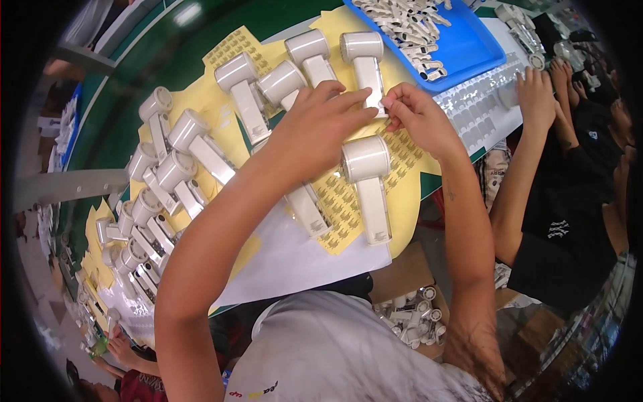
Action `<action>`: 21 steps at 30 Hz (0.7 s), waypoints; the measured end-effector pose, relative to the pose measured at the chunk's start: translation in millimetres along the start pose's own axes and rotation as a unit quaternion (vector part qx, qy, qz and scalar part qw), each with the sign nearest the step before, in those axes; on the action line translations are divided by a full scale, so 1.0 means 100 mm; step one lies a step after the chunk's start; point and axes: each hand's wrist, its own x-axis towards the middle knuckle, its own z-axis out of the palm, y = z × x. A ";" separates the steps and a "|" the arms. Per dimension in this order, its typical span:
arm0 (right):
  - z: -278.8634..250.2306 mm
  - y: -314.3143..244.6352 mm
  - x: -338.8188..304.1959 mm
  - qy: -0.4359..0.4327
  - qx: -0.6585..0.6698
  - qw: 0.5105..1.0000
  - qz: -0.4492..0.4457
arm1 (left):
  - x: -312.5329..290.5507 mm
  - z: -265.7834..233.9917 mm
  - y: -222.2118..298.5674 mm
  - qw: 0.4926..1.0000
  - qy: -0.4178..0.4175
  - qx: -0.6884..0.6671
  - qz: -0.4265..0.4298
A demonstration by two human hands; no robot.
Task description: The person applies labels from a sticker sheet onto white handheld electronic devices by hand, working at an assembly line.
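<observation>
A white handheld fan (362, 48) with a cylindrical head and flat handle lies at the far middle of the table. My left hand (326, 124) reaches over it, fingers apart, with fingertips resting on the lower handle. At the handle's end, the thumb and forefinger of my right hand (420, 120) are pinched together; whatever sits between them is too small to make out. Another fan (367, 161) lies just below my hands, handle toward me. Yellow label sheets (338, 211) with rows of small dark prints lie under the fans.
Several more fans (191, 130) spread across the left. A blue tray (469, 50) of small white parts stands at the far right, beside a sheet of clear labels (469, 110). Below the table edge sits a carton (402, 268) of fan parts. Co-workers' arms (529, 147) are at the right.
</observation>
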 end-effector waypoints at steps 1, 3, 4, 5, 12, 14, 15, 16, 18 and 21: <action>0.00 0.03 0.01 -0.004 0.001 1.000 0.002 | -0.01 0.00 0.00 0.999 0.006 0.026 0.020; 0.00 0.09 0.04 0.025 0.013 0.999 -0.044 | 0.02 0.00 -0.02 0.998 0.009 0.053 0.027; 0.04 0.09 0.03 0.043 0.021 0.997 -0.057 | 0.02 0.00 -0.02 0.996 0.009 0.081 0.036; 0.07 0.08 -0.04 0.038 0.020 0.998 -0.050 | 0.03 0.00 -0.02 0.997 0.006 0.076 0.030; 0.53 -0.49 -1.08 0.118 0.105 0.972 -0.175 | -0.20 -0.16 -0.09 0.995 0.062 0.082 -0.005; 0.78 -0.46 -1.47 0.044 0.083 0.986 -0.135 | -0.58 -0.51 0.03 0.985 0.170 -0.008 -0.020; 0.93 -0.40 -1.63 0.019 0.107 0.988 -0.111 | -0.87 -0.65 0.06 0.986 0.166 0.008 -0.033; 1.09 -0.37 -1.76 -0.025 0.093 0.991 -0.097 | -1.25 -0.84 0.09 0.976 0.186 -0.068 -0.084; 1.42 -0.19 -1.92 -0.070 0.044 0.993 -0.084 | -1.88 -0.99 0.18 0.946 0.222 -0.158 -0.177; 1.87 -0.25 -1.89 -0.144 -0.047 0.982 -0.118 | -2.78 -0.85 0.40 0.915 0.208 -0.153 -0.310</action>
